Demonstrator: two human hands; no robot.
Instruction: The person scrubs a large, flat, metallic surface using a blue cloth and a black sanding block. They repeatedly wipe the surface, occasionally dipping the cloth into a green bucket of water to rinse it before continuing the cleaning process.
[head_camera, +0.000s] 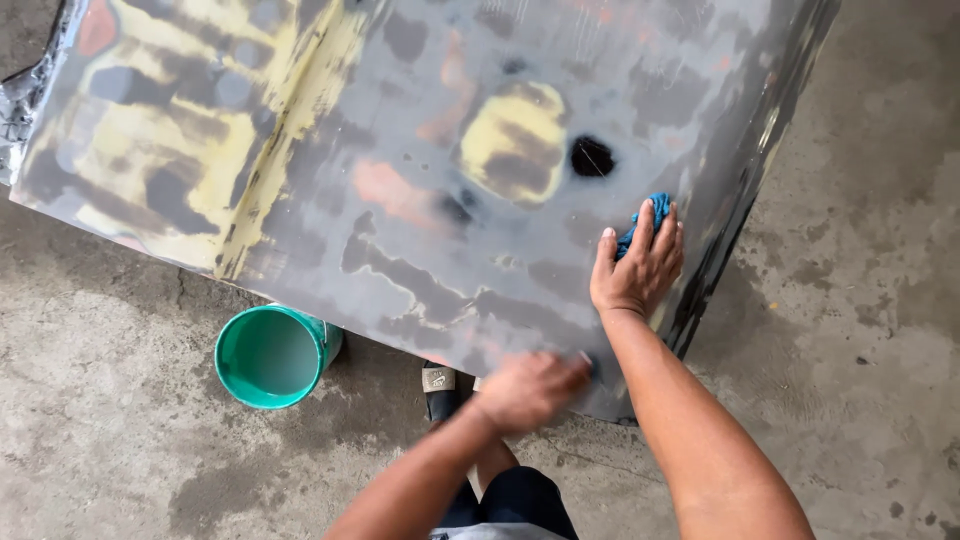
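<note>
A: Head view. Large car body panel (420, 170) lying over the concrete floor (860, 380), sanded to patches of grey, yellow and pink; glossy dark strip left along the right edge.

B: Hands?

A: Left hand (528, 388) blurred, curled at the near edge, contents impossible to tell. Right hand (638, 268) flat, fingers spread, pressing a blue cloth (640, 222) onto the panel. Green bucket (272, 356) beside the near edge.
</note>
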